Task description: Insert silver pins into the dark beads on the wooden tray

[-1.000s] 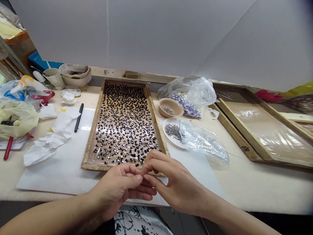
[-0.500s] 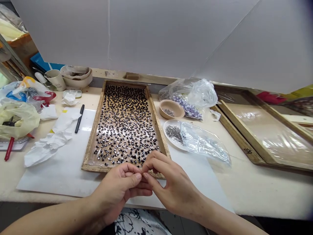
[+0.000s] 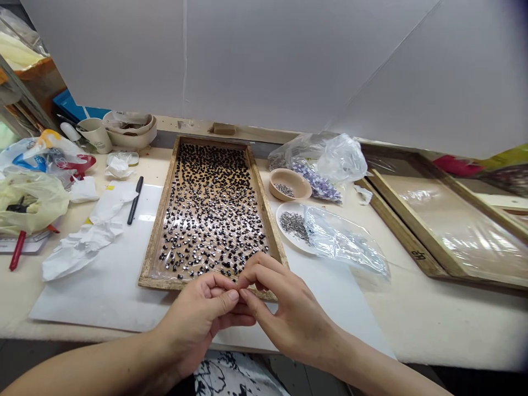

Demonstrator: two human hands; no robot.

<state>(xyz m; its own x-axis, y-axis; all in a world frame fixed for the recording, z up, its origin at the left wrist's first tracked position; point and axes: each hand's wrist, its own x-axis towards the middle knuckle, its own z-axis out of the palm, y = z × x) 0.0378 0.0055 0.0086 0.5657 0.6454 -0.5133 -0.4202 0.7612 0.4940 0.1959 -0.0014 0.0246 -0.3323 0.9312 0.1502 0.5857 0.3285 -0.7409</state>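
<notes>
My left hand [image 3: 212,308] and my right hand [image 3: 282,305] meet fingertip to fingertip at the near edge of a wooden-framed tray [image 3: 163,220]. Thumb and forefinger of each are pinched together, and whatever lies between them is too small to make out. Many small shiny black pieces [image 3: 214,209] cover the film inside the tray, packed more densely at its far end. Right of the tray, a white plate [image 3: 289,242] carries small dark metallic bits [image 3: 293,224]. Behind it a tan bowl [image 3: 303,188] contains more small bits.
A clear plastic bag [image 3: 346,236] overlaps the plate. Another bag of purple pieces [image 3: 319,184] lies behind. Framed trays [image 3: 454,220] rest at right. On the left are a black pen [image 3: 135,201], crumpled paper [image 3: 80,247], plastic bags [image 3: 33,203] and a paper cup [image 3: 95,136].
Both hands stay pinched together in nearly the same place. The view has shifted very slightly; nothing on the table has visibly moved.
</notes>
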